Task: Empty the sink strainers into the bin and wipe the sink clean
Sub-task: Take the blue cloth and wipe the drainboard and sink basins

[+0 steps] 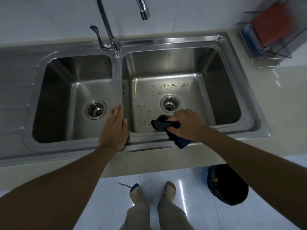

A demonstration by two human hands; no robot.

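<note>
Right hand point(187, 125), fingers curled around a dark cloth point(163, 124), at the near edge of the right basin point(221, 90), lower centre of frame. Left hand point(114, 128) flat, fingers straight, resting on the divider point(117, 80). Orange scraps point(164, 85) across the basin floor. Bin point(227, 185) at lower right, on the floor.

— Obstacles over the right basin point(221, 90)? 
— Faucet spout point(144, 12) high at the back; basin floor open around the drain point(170, 103).
— Divider ridge point(118, 77)? 
— Left hand point(114, 128) lies flat across its near end.
</note>
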